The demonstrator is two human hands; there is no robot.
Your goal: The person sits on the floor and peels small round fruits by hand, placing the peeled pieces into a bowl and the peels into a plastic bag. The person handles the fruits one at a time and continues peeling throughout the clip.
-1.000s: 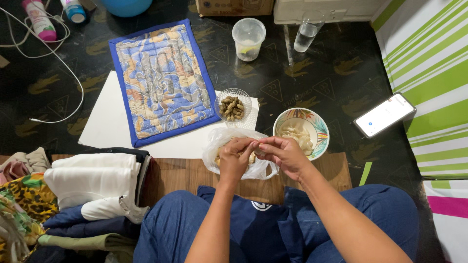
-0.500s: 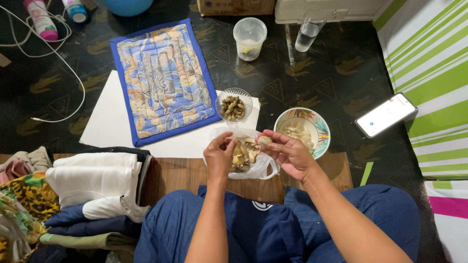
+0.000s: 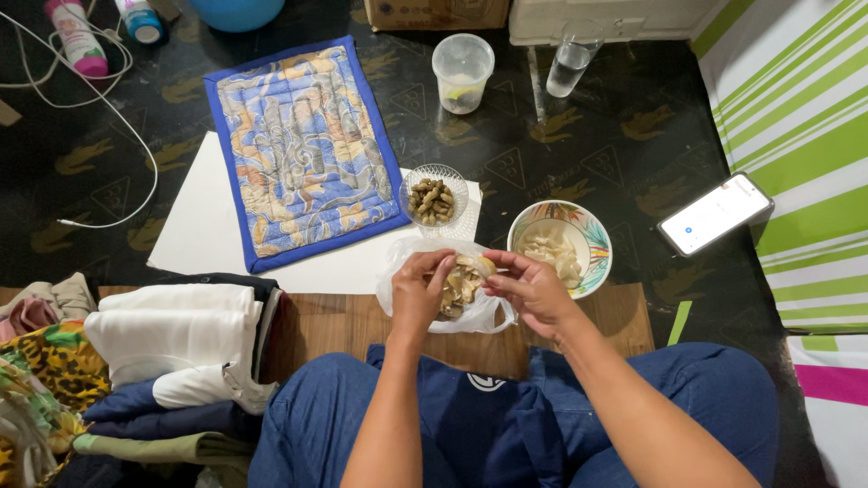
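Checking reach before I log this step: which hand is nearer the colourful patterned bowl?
Right. The right hand sits just left of the patterned bowl, almost at its rim. The left hand is farther left, over the clear plastic bag.

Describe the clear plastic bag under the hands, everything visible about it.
The clear plastic bag is thin, crinkled and see-through, lying open on the wooden board with its far edge over the white sheet. It holds a heap of tan, broken shell pieces. The left hand and right hand are over its mouth, fingertips meeting above the heap. The glass bowl of nuts sits just beyond it, the patterned bowl to its right.
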